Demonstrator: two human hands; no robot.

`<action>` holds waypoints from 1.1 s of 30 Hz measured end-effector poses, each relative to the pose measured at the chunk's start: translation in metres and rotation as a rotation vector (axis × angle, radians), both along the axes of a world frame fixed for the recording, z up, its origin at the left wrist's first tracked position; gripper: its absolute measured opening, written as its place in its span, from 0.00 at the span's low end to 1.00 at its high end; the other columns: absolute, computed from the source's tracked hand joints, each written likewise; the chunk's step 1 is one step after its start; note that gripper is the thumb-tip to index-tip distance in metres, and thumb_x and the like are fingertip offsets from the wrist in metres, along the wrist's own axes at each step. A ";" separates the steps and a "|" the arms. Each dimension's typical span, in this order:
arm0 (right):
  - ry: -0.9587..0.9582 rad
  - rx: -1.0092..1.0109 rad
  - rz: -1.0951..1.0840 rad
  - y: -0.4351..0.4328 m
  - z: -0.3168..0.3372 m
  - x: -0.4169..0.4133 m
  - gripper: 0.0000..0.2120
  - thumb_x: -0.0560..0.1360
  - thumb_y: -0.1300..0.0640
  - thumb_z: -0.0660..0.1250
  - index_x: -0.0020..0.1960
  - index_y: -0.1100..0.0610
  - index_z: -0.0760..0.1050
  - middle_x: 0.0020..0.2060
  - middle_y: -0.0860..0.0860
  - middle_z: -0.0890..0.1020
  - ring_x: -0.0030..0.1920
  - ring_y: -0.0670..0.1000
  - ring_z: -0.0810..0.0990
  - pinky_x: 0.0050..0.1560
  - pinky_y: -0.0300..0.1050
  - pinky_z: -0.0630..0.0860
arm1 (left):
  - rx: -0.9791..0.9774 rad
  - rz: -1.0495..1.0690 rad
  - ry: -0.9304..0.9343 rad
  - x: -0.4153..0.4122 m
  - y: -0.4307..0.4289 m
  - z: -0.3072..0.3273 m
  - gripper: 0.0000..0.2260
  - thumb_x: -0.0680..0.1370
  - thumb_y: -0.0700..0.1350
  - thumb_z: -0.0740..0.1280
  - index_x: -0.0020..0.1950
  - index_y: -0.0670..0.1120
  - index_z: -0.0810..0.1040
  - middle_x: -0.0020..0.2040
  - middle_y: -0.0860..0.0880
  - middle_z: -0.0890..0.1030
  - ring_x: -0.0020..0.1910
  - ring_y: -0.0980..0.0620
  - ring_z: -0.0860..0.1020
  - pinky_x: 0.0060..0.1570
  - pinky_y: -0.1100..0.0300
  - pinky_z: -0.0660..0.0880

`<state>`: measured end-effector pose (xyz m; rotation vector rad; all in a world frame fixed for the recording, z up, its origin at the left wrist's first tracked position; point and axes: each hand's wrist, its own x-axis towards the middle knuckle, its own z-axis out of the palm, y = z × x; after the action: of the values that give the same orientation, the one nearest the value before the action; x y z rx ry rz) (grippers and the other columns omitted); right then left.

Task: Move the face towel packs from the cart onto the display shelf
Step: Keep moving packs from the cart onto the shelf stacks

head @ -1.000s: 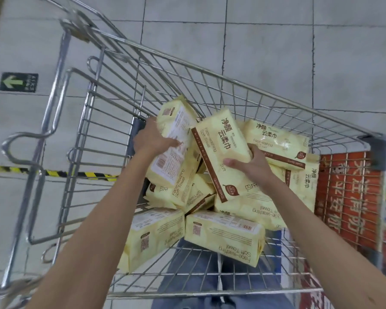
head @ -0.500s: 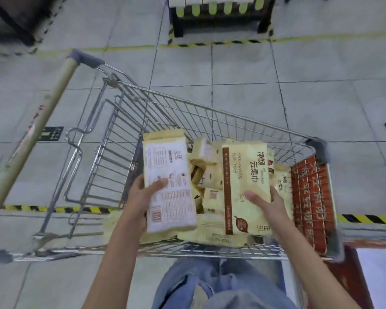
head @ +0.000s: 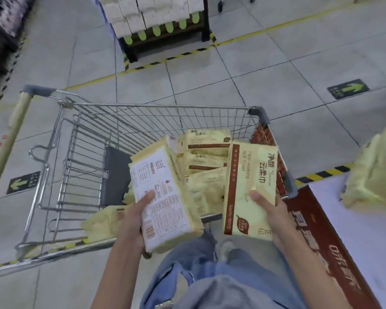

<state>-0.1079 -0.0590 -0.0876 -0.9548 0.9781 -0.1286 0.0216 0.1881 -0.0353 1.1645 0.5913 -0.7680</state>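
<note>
While left hand (head: 132,221) and right hand (head: 270,211) grip packs (head: 246,175), cart (head: 161,105) holds more.

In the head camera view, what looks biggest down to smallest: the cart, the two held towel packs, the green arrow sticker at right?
1. cart
2. left pack in the left hand, right pack in the right hand: alike, unranked
3. green arrow sticker, farther away, so true size unsure

We are looking steeply down from our head through one wide-angle view, facing forward, with the silver wire shopping cart (head: 156,105) close below us.
</note>
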 end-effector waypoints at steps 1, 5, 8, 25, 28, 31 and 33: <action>-0.003 -0.003 -0.028 0.000 0.000 -0.006 0.32 0.57 0.50 0.76 0.60 0.53 0.74 0.48 0.51 0.85 0.45 0.52 0.85 0.39 0.48 0.81 | -0.003 -0.032 0.005 0.001 -0.004 -0.001 0.11 0.66 0.46 0.71 0.46 0.44 0.83 0.45 0.40 0.85 0.40 0.41 0.84 0.30 0.49 0.79; 0.003 -0.007 -0.163 0.006 0.000 -0.031 0.29 0.57 0.50 0.76 0.58 0.50 0.75 0.46 0.49 0.86 0.46 0.53 0.85 0.44 0.51 0.81 | -0.009 -0.178 0.025 0.012 -0.022 -0.007 0.14 0.65 0.47 0.72 0.49 0.45 0.82 0.45 0.41 0.85 0.40 0.42 0.84 0.30 0.49 0.80; 0.022 -0.026 -0.291 0.020 0.001 -0.047 0.30 0.57 0.49 0.77 0.58 0.50 0.74 0.45 0.48 0.86 0.44 0.51 0.85 0.41 0.48 0.81 | -0.004 -0.323 0.018 0.025 -0.033 -0.012 0.14 0.64 0.46 0.72 0.47 0.44 0.82 0.43 0.41 0.85 0.37 0.42 0.84 0.28 0.50 0.79; 0.126 0.084 -1.221 0.249 0.017 -0.151 0.33 0.61 0.49 0.73 0.63 0.58 0.71 0.48 0.60 0.84 0.46 0.62 0.84 0.42 0.57 0.81 | -0.077 -1.376 0.250 -0.012 -0.095 -0.029 0.11 0.67 0.45 0.70 0.46 0.43 0.84 0.48 0.38 0.84 0.42 0.39 0.84 0.33 0.45 0.79; 0.115 0.096 -1.359 0.281 0.019 -0.171 0.31 0.62 0.50 0.73 0.63 0.59 0.72 0.48 0.61 0.84 0.46 0.64 0.83 0.39 0.56 0.81 | -0.076 -1.493 0.239 -0.052 -0.101 -0.026 0.13 0.66 0.45 0.71 0.49 0.43 0.82 0.48 0.39 0.84 0.42 0.39 0.84 0.34 0.46 0.80; 0.095 0.117 -1.457 0.306 0.018 -0.190 0.30 0.64 0.51 0.72 0.62 0.60 0.72 0.48 0.63 0.83 0.46 0.65 0.83 0.38 0.57 0.82 | -0.095 -1.601 0.234 -0.094 -0.104 -0.021 0.09 0.67 0.44 0.70 0.43 0.44 0.86 0.47 0.39 0.85 0.42 0.40 0.84 0.33 0.47 0.80; 0.082 0.118 -1.510 0.319 0.016 -0.206 0.29 0.64 0.50 0.72 0.62 0.59 0.72 0.48 0.62 0.84 0.45 0.65 0.83 0.37 0.56 0.82 | -0.085 -1.655 0.235 -0.123 -0.102 -0.019 0.09 0.66 0.44 0.71 0.44 0.43 0.85 0.47 0.39 0.85 0.40 0.40 0.84 0.31 0.48 0.79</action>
<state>-0.3142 0.2599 -0.0711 0.0677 1.5804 -1.2716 -0.1009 0.0856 -0.0543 1.3448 -0.4017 -2.2978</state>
